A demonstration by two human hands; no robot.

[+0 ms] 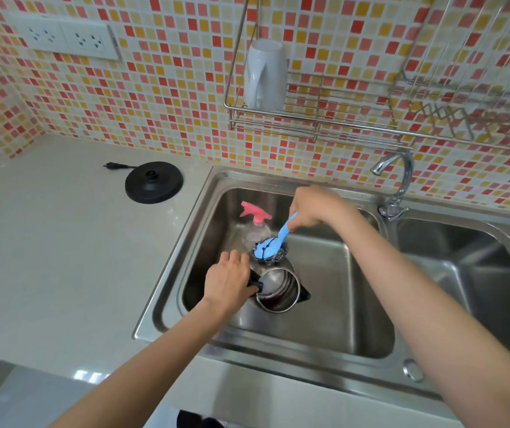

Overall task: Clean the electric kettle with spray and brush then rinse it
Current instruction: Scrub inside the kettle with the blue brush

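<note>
Left hand [227,282] noted closest to me, fingers curled round the black handle of the kettle [278,291], which lies tilted in the left basin of the sink [170,273], mouth open toward me. Right hand [315,208] grips the blue handle of the brush [267,248]; I see its wire head against the kettle's far side. Spray bottle [255,223] stands just behind, toward the basin's far left corner. Kettle base [154,182] sits on the bench [62,257] near its back edge.
</note>
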